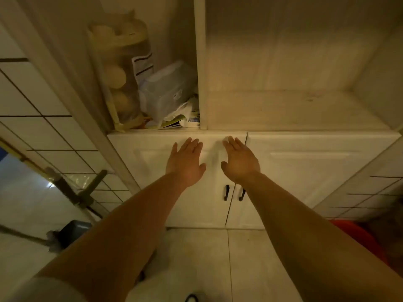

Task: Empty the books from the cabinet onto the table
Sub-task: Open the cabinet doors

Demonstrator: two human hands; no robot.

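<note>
A white cabinet (305, 162) fills the middle of the view. Its two lower doors are closed, each with a black handle (226, 192). My left hand (185, 163) and my right hand (239, 160) are held out side by side in front of the left door's upper part, fingers straight, holding nothing. I cannot tell whether they touch the door. Above, the left open shelf holds papers or thin booklets (181, 122) lying under a clear plastic box (168, 92). The right open shelf (294, 110) looks bare. No table is in view.
A tall clear bag of paper rolls (122, 73) stands at the left of the open shelf. Tiled wall lies to the left and right. A metal stand (72, 192) and a dark object (72, 233) sit on the floor at left; something red (357, 234) at right.
</note>
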